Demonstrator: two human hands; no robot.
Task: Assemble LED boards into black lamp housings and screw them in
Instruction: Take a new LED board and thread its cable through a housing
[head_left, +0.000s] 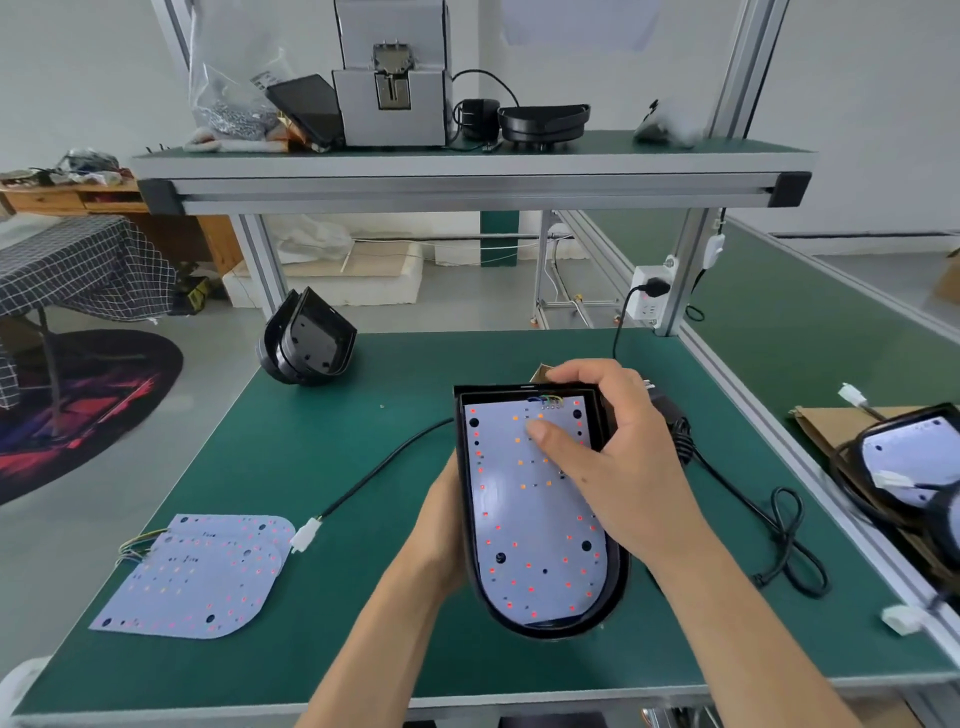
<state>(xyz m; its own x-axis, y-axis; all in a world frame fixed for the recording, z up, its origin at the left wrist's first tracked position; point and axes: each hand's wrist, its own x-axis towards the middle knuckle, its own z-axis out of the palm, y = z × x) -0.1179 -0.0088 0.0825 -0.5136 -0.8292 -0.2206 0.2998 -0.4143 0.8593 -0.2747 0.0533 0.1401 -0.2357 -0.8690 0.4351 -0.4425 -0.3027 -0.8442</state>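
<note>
A black lamp housing (615, 577) is held above the green table, with a white LED board (524, 525) lying inside it. My left hand (441, 525) grips the housing's left side from beneath; most of its fingers are hidden. My right hand (608, 447) wraps over the housing's top right corner, the thumb pressing on the board and the fingers curled over the far rim. Coloured wires show at the board's top edge. A stack of loose LED boards (197, 577) lies at the front left. Empty black housings (309, 345) stand at the table's back left.
A black cable with a white connector (306, 535) runs across the table (363, 649). Another black cable (779, 530) coils at the right. Assembled lamps (904, 467) sit on cardboard at the far right. The upper shelf carries a screw feeder box (389, 98), bags and another housing (543, 122).
</note>
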